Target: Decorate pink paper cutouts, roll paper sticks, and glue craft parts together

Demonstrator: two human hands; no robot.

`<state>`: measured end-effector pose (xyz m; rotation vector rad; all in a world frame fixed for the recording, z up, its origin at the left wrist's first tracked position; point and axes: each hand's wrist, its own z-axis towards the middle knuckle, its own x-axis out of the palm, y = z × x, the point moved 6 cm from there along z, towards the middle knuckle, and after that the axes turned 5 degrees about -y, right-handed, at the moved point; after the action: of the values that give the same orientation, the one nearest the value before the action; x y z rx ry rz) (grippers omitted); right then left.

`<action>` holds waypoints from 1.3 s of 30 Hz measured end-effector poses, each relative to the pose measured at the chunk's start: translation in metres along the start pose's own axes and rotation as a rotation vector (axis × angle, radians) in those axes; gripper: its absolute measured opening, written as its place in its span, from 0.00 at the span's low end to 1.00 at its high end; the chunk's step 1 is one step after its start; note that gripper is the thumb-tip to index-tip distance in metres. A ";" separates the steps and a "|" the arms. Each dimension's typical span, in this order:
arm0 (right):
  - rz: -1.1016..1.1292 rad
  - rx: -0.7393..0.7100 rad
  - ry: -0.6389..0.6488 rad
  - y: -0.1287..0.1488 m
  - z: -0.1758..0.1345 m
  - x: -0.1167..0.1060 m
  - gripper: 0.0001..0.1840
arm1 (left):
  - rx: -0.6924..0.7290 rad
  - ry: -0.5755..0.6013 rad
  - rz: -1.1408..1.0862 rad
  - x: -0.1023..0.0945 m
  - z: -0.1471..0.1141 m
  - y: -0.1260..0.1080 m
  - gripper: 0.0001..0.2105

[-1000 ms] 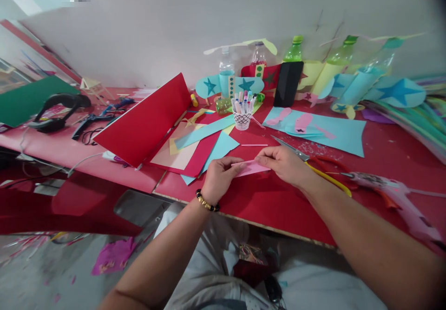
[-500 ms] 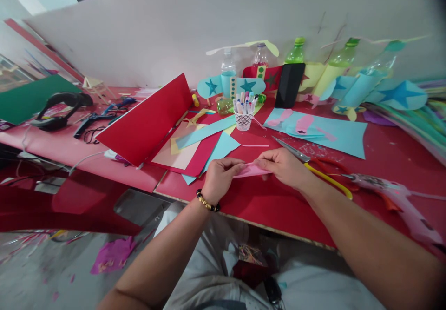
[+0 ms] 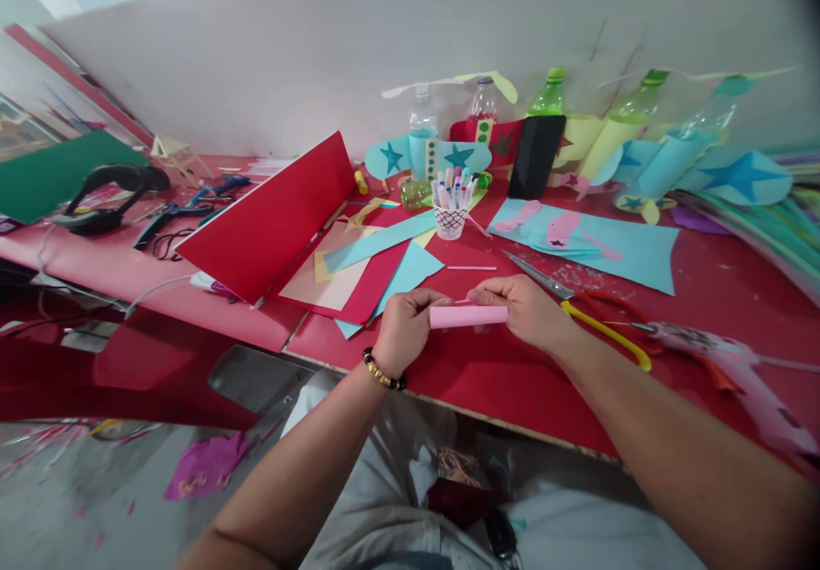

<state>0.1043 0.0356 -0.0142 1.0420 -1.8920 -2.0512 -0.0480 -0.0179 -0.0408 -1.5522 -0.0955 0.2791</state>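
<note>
A small pink paper piece [image 3: 467,317], folded or curled lengthwise, is stretched between my two hands just above the red table [image 3: 493,373]. My left hand [image 3: 406,326] pinches its left end between thumb and fingers. At the other end, my right hand [image 3: 529,307] grips it the same way. Behind the hands lies a thin pink strip [image 3: 471,268]. To the right of my right hand are scissors [image 3: 606,331] with one red and one yellow handle, and a pink glue gun [image 3: 711,348].
A white cup of markers [image 3: 450,220] stands further back. Blue paper [image 3: 641,254] carrying pink cut-outs lies to its right. Decorated bottles [image 3: 423,126] and a black phone [image 3: 536,155] line the wall. A red folder [image 3: 275,220] stands at the left, near loose paper sheets.
The pink paper has turned in my fingers, so its broad outer side now faces me. Both hands stay in nearly the same place.
</note>
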 end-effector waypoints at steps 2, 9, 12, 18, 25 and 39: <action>0.019 0.005 -0.001 0.000 0.000 0.001 0.20 | -0.007 0.004 0.011 0.000 0.000 0.000 0.13; 0.016 0.027 -0.011 0.005 -0.003 0.004 0.19 | 0.034 0.013 -0.022 0.001 -0.001 -0.005 0.12; 0.025 -0.004 -0.054 0.006 -0.002 0.003 0.17 | 0.040 0.021 -0.019 0.000 0.000 -0.003 0.11; 0.057 -0.004 -0.071 0.004 -0.002 0.002 0.15 | 0.044 0.045 -0.007 0.000 0.000 -0.002 0.10; 0.139 0.016 -0.075 -0.003 0.000 0.004 0.11 | 0.020 0.046 -0.057 0.000 0.004 0.002 0.13; 0.165 0.066 -0.248 -0.011 -0.030 0.015 0.13 | -0.058 0.174 -0.141 0.009 -0.005 -0.005 0.10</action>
<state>0.1143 0.0052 -0.0287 0.6422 -2.0961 -2.1166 -0.0374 -0.0209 -0.0367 -1.6127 -0.0768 0.0293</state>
